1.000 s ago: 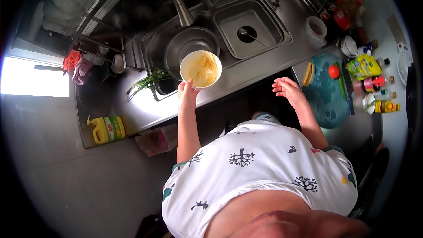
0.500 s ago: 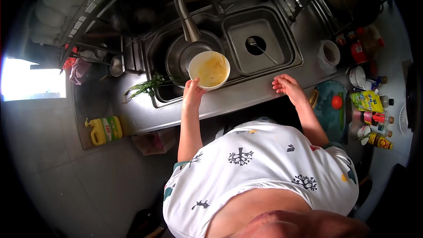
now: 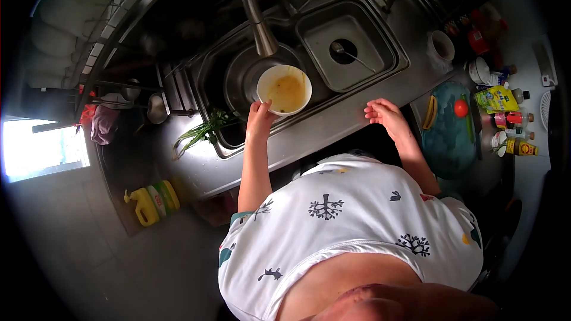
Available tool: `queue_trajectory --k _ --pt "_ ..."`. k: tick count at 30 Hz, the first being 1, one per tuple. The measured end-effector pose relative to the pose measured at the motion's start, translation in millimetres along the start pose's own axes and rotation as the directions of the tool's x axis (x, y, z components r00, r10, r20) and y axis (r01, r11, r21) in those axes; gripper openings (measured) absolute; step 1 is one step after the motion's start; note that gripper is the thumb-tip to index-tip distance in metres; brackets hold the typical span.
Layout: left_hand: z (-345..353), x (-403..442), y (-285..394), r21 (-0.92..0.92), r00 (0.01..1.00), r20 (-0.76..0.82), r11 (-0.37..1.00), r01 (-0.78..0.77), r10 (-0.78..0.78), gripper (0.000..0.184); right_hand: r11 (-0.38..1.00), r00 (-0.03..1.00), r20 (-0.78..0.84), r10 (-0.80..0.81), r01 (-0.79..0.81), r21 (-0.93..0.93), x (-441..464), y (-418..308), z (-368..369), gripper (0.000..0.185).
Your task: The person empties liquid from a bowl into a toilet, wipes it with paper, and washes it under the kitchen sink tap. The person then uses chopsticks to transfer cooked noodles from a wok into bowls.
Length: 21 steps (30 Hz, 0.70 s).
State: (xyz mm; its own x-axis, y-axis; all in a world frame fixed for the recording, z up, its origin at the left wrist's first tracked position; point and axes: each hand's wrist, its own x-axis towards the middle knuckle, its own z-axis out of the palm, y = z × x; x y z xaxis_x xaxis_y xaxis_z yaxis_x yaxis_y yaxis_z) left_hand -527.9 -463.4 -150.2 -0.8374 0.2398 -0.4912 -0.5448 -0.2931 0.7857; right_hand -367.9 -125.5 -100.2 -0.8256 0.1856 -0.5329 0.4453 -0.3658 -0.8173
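Note:
My left hand (image 3: 260,120) grips the rim of a white bowl (image 3: 284,90) with yellowish residue inside. The bowl is over the front edge of the left sink, beneath and right of the faucet (image 3: 264,38). A round metal basin (image 3: 239,83) sits in that sink, partly hidden behind the bowl. My right hand (image 3: 385,116) holds nothing, its fingers slightly curled and apart, near the counter's front edge. In the right sink (image 3: 324,74) lies a metal spoon (image 3: 355,58). Green leafy stalks (image 3: 205,132) rest at the left sink's edge.
A yellow jug (image 3: 153,203) stands at the left. On the right, a teal board (image 3: 443,142) bears a tomato (image 3: 461,107) and a green vegetable, with bottles and a yellow pouch (image 3: 497,99) beyond. A lined cup (image 3: 441,46) stands behind. A dish rack (image 3: 101,53) is at the upper left.
The view has shifted and tilted. The bowl in my left hand has moved slightly right in view, nearer below the faucet. My right hand stays raised and empty.

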Motion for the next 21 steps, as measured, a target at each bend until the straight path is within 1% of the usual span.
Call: queue_trajectory --k 1,4,7,10,13,16,19,21 --pt "1.9 0.5 0.2 -0.024 1.0 0.007 1.0 -0.001 0.002 0.033 1.0 1.0 0.003 -0.003 0.003 -0.002 -0.2 1.2 2.9 0.017" --pt "5.3 -4.0 7.5 -0.08 0.986 0.161 0.995 0.064 -0.051 0.032 1.0 1.0 -0.002 -0.016 0.016 -0.014 0.7 2.5 6.8 0.017" --pt "-1.4 -8.9 5.6 -0.072 0.994 0.071 0.993 0.094 -0.089 0.034 0.999 1.0 -0.021 -0.01 0.009 -0.033 2.7 3.3 6.7 0.017" --pt "-6.1 -19.8 3.7 -0.057 0.998 0.052 0.998 0.03 -0.027 0.036 0.998 1.0 0.011 -0.009 0.01 -0.055 7.8 1.3 6.2 0.017" --pt "-8.3 -24.8 2.0 -0.096 1.0 -0.021 0.995 -0.009 0.007 0.038 0.997 0.998 0.057 -0.014 0.019 -0.078 18.5 -3.3 7.6 0.016" --pt "-6.9 -36.0 -0.3 -0.087 0.998 -0.056 0.996 -0.011 0.007 0.045 0.993 0.994 0.109 -0.016 0.029 -0.114 29.6 -9.3 5.6 0.016" --pt "-4.5 -46.0 -2.1 -0.11 0.992 -0.112 0.991 -0.071 0.059 0.044 0.991 0.988 0.153 -0.012 0.032 -0.133 40.6 -12.7 3.9 0.017" --pt "-6.8 -49.2 -7.0 -0.093 0.991 -0.107 0.991 -0.096 0.086 0.043 0.99 0.985 0.172 -0.007 0.032 -0.139 44.9 -14.1 2.3 0.017"
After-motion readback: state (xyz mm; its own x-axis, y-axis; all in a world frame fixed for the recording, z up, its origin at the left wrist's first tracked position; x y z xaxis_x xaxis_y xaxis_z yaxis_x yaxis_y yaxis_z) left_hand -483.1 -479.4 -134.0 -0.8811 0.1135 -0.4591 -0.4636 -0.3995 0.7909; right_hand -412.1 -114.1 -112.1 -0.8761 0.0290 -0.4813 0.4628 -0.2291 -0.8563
